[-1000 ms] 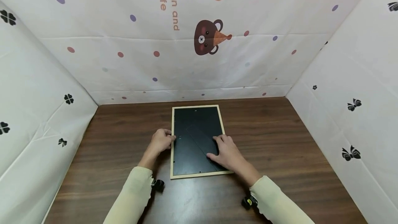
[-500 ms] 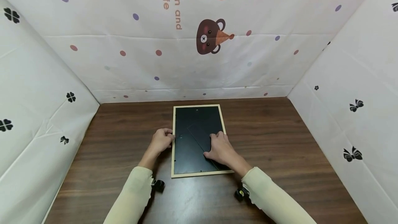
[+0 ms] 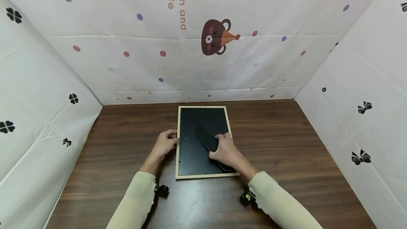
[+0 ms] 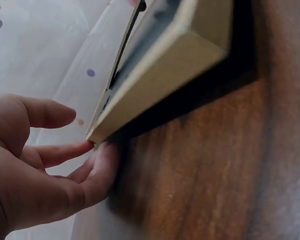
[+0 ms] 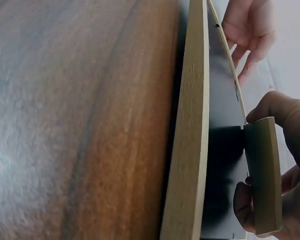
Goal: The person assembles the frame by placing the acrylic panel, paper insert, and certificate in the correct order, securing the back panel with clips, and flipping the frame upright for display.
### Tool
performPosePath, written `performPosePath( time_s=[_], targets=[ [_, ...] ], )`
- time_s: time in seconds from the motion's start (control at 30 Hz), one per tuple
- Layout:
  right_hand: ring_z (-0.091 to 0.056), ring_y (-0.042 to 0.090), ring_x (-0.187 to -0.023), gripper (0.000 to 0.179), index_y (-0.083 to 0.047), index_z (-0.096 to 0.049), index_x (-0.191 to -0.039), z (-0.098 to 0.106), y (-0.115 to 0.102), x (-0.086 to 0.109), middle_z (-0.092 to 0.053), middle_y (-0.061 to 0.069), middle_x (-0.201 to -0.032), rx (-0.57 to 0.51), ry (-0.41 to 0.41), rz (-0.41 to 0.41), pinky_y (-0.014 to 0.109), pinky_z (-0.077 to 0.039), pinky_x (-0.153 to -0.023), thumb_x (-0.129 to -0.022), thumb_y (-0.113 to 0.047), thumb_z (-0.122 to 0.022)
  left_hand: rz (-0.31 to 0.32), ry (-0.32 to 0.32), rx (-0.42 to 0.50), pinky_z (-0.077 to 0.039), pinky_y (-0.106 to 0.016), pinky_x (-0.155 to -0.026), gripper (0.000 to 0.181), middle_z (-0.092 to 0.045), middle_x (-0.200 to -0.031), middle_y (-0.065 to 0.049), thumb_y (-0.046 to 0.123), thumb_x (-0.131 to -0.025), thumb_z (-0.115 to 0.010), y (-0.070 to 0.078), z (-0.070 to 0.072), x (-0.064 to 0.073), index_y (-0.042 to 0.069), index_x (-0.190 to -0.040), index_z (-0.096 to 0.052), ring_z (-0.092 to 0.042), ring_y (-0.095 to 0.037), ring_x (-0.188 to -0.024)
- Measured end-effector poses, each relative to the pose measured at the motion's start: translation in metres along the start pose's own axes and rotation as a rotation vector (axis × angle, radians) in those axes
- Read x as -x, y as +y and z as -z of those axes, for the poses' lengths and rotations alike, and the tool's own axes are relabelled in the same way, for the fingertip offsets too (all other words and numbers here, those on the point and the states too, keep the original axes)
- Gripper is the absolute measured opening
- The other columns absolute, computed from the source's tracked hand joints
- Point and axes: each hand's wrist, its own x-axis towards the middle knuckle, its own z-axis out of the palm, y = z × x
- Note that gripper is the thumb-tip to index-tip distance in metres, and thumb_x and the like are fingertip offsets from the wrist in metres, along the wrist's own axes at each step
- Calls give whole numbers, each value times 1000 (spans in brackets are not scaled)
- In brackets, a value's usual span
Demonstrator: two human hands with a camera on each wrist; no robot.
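A picture frame (image 3: 190, 158) lies back side up on the table, with a pale wooden rim and a black backing board. My right hand (image 3: 225, 150) pinches the black easel stand (image 3: 203, 135) between thumb and fingers. The stand's top end is tilted up off the backing; its pale cut edge shows in the right wrist view. At the frame's left rim, my left hand (image 3: 164, 145) rests its fingertips on the edge. In the left wrist view, one finger of the left hand (image 4: 45, 190) is apart from the rim while other fingertips meet it.
The brown wood-grain table (image 3: 127, 193) runs back to a white cloth wall (image 3: 140, 70) printed with bears and dots. White cloth also stands at the left and right. A small black camera (image 3: 163, 191) is strapped to each wrist.
My right hand has moved a little left over the backing and closed on the easel stand, whose top end has risen from the board. My left hand has stayed at the rim.
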Motion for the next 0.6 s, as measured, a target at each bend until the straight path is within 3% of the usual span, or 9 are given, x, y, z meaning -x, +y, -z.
performPosePath(
  time_s=[0.17, 0.43, 0.6],
  targets=[
    [-59, 29, -102, 74, 3, -55, -139, 5, 0, 1, -48, 27, -135, -44, 2, -18, 42, -56, -90, -79, -31, -83, -20, -39, 39, -59, -33, -70, 45, -63, -126, -27, 2, -99, -60, 7, 3, 4, -4, -144, -53, -66, -23, -95],
    [-59, 30, -111, 69, -1, -59, -137, 21, 1, 1, -53, 21, -132, -123, 9, -39, 45, -53, -97, -81, -32, -82, -165, -40, 56, -57, -28, -72, 55, -60, -128, -23, -1, -95, -68, 21, 6, 10, 3, -148, -52, -72, -16, -85],
    [-58, 30, -116, 66, -4, -59, -138, 28, 3, 2, -55, 17, -130, -188, -9, -46, 46, -52, -97, -82, -30, -82, -157, -42, 81, -57, -26, -73, 59, -58, -134, -21, 1, -95, -68, 29, 6, 12, 4, -151, -49, -73, -15, -88]
  ],
)
